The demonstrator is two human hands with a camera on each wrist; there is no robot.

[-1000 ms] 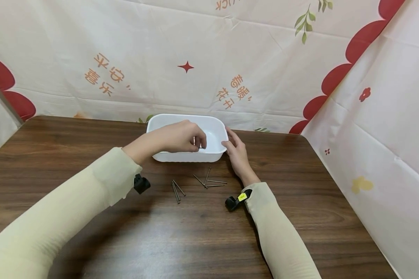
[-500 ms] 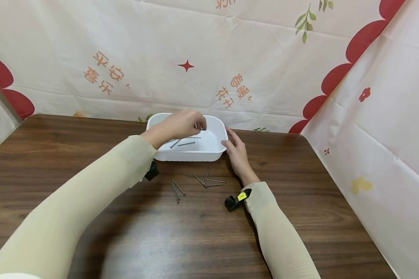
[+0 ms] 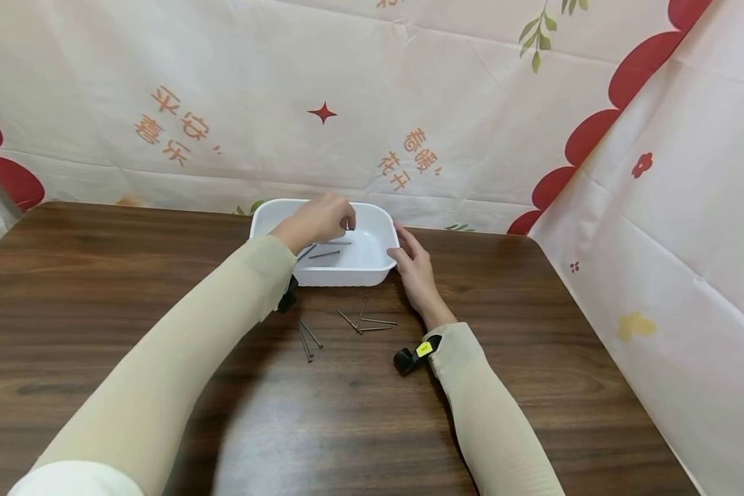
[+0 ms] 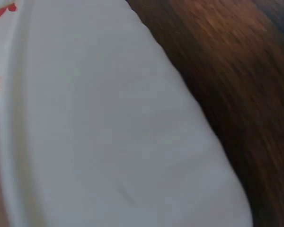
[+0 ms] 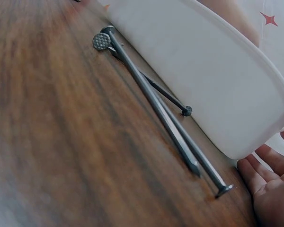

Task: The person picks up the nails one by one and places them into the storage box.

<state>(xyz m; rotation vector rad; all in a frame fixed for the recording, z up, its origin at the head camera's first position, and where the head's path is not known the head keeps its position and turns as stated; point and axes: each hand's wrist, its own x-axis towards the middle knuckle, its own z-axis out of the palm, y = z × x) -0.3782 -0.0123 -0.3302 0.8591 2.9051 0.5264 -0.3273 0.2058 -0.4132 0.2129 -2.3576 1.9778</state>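
A white plastic box [image 3: 341, 277] stands at the back of the table in the head view. Inside it lie several nails [image 3: 324, 255], partly covered by my left hand [image 3: 316, 222]. That hand reaches over the front rim, its fingertips pinching a nail [image 3: 349, 229] of which only a dark end shows. At the box's right end, my right hand [image 3: 417, 275] holds the corner, thumb at the rim and fingers along the outer wall. In the right wrist view, several nails [image 5: 156, 99] lie before the box wall [image 5: 203, 80]. The left wrist view shows mostly the box's outer side [image 4: 109, 113].
Two loose groups of nails lie on the brown wood-grain table [image 3: 347, 413] in front of the box: one left group [image 3: 306, 342] and one right group [image 3: 372, 320]. A printed cloth [image 3: 254, 83] hangs close behind the box. Black wrist cameras sit at both sleeves.
My left hand has moved from above the front rim back over the box's inside, and nails in the box have come into view. My right hand keeps its hold on the box's end.
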